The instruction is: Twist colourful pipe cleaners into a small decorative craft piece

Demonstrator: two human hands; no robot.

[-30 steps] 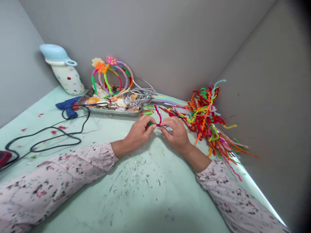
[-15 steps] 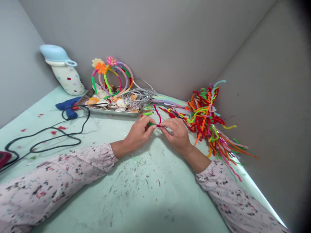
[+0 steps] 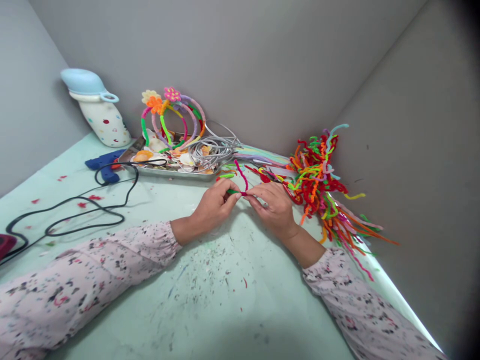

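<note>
Just above the middle of the frame, both hands meet over the pale green tabletop [image 3: 232, 305]. The left hand [image 3: 215, 202] has its fingertips pressed together on a short green pipe cleaner [image 3: 233, 191]. The right hand [image 3: 274, 206] pinches thumb and forefinger on the lower end of a pink pipe cleaner [image 3: 240, 176]. The two pipe cleaners meet at a small red-pink knot between the fingertips. From there the pink one rises free, curving up and to the left. Both wrists rest low on the tabletop, in speckled pink sleeves.

Just right of the right hand lies a big loose heap of pipe cleaners [image 3: 318, 175], mostly red, orange and green, with its ends trailing toward the lower right. Behind the hands sits a metal tray [image 3: 170, 172] carrying headbands wrapped in coloured fuzz [image 3: 174, 117] and a bundle of bare grey wire bands [image 3: 213, 147]. Left of the tray lies a blue glue gun [image 3: 103, 162], and its black cord [image 3: 93, 206] loops across the tabletop to the left edge. In the upper left stands a white dotted bottle with a pale blue cap [image 3: 98, 107]. Small red scraps and fuzz crumbs speckle the tabletop.
</note>
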